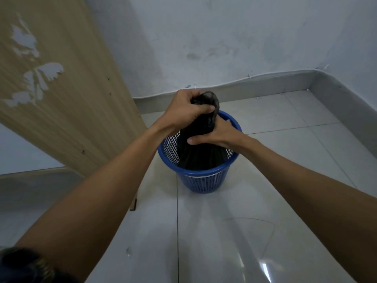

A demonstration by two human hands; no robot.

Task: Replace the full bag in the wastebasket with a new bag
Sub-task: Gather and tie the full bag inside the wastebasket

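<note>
Open tiled floor near and right of the blue wastebasket. Wooden panel close on the left, wall just beyond on the far side. Basket mouth filled by the gathered black bag, both hands clamped on its neck.

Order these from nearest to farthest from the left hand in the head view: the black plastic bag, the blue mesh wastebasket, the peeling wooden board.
1. Black plastic bag: its gathered top is gripped in the left hand.
2. Blue mesh wastebasket: directly below the hand, on the floor.
3. Peeling wooden board: off to the left, leaning by the wall.
</note>
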